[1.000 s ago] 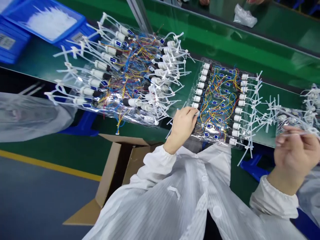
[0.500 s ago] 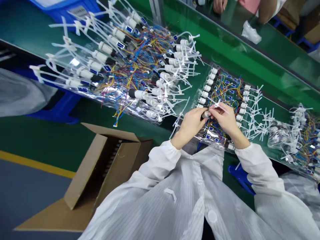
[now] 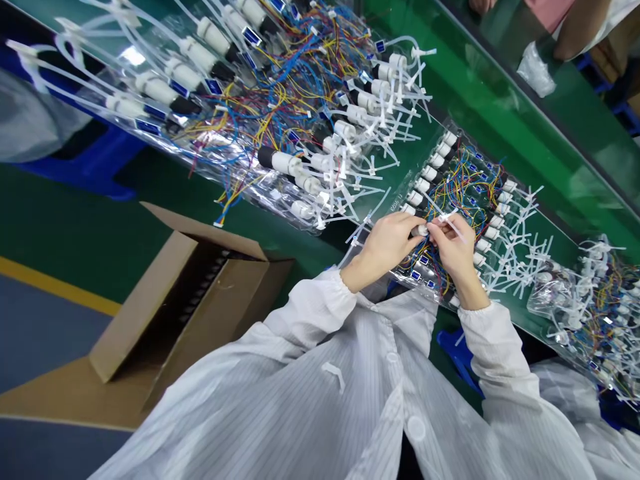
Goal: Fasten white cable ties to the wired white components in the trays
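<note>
My left hand (image 3: 387, 243) is closed around a small white cylindrical part (image 3: 420, 230), the same kind as the white-and-black cylinders lying below. Against the end of that part, my right hand (image 3: 455, 250) pinches a thin white tube (image 3: 443, 212) with a small white fitting. The fingertips of both hands almost meet, and they hide the joint between tube and part. Beneath them lies a clear plastic tray (image 3: 397, 208) with rows of such cylinders along both sides and tangled coloured wires (image 3: 457, 187) down the middle.
A larger group of wired cylinders with white tubes (image 3: 300, 87) covers the bench to the left. More tubed parts (image 3: 600, 293) lie to the right. An open cardboard box (image 3: 220, 320) stands on the floor at left. Across the glass divider, a person's arm (image 3: 587, 27) shows.
The view has shifted, so the bench's left side looks higher and closer. Both hands stay together over the tray, still on the white part and tube.
</note>
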### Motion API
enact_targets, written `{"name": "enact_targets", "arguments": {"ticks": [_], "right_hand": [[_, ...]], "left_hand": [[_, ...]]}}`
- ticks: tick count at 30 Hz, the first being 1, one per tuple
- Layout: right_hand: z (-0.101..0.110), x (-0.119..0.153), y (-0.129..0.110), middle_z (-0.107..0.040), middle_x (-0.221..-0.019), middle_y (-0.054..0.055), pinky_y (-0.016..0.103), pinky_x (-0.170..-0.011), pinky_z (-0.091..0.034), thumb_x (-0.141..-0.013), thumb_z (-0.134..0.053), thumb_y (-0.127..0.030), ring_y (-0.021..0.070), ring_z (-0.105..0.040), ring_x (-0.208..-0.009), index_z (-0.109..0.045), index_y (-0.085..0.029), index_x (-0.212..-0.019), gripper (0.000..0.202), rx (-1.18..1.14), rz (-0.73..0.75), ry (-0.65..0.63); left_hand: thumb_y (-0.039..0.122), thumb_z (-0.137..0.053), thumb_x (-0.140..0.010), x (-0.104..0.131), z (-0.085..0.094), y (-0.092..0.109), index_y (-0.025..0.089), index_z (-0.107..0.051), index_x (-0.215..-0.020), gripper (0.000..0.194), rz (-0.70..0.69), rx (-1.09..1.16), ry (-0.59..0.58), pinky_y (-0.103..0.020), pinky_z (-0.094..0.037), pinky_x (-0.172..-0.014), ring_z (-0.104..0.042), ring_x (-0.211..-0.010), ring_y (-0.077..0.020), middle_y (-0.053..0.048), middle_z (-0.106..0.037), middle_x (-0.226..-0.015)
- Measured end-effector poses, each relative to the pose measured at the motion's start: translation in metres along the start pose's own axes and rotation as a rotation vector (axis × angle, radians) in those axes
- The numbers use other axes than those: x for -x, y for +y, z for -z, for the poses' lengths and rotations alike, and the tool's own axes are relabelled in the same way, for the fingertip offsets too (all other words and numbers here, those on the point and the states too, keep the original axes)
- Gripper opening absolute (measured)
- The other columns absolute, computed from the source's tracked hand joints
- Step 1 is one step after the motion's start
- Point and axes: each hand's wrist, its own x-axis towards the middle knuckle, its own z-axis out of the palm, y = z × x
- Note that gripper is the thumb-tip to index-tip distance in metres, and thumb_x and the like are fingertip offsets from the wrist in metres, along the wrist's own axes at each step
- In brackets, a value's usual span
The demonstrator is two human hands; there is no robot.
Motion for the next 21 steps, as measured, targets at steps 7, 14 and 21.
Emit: {"name": "enact_targets", "arguments": {"ticks": [7, 14, 21], "right_hand": [[0.000, 0.002, 0.003, -0.071, -0.070, -0.003, 0.033, -0.061, -0.058, -0.087, -0.100, -0.056, 0.0173, -0.066, -0.060, -0.073, -0.027, -0.091, 0.039, -0.022, 0.029, 0.019], [0.001, 0.002, 0.007, -0.073, -0.071, -0.003, 0.032, -0.058, -0.055, -0.085, -0.099, -0.052, 0.0165, -0.064, -0.058, -0.072, -0.027, -0.088, 0.037, 0.007, 0.032, 0.009], [-0.004, 0.002, 0.013, -0.079, -0.079, -0.002, 0.035, -0.064, -0.058, -0.087, -0.100, -0.059, 0.0185, -0.068, -0.064, -0.074, -0.026, -0.086, 0.042, 0.074, 0.085, 0.042]], "left_hand": [[0.019, -0.082, -0.113, 0.001, 0.001, -0.002, 0.037, -0.092, -0.139, 0.032, -0.004, -0.004, 0.006, -0.055, -0.069, -0.120, -0.087, -0.130, -0.0353, -0.009, -0.094, -0.138], [0.014, -0.087, -0.114, 0.001, 0.000, -0.001, 0.019, -0.091, -0.139, 0.026, -0.045, -0.055, 0.029, -0.046, -0.069, -0.119, -0.089, -0.129, -0.0303, -0.013, -0.095, -0.132], [0.012, -0.093, -0.110, 0.000, -0.001, -0.002, 0.018, -0.091, -0.139, 0.030, -0.043, -0.070, 0.040, -0.043, -0.068, -0.117, -0.089, -0.128, -0.0292, -0.013, -0.095, -0.132]]}}
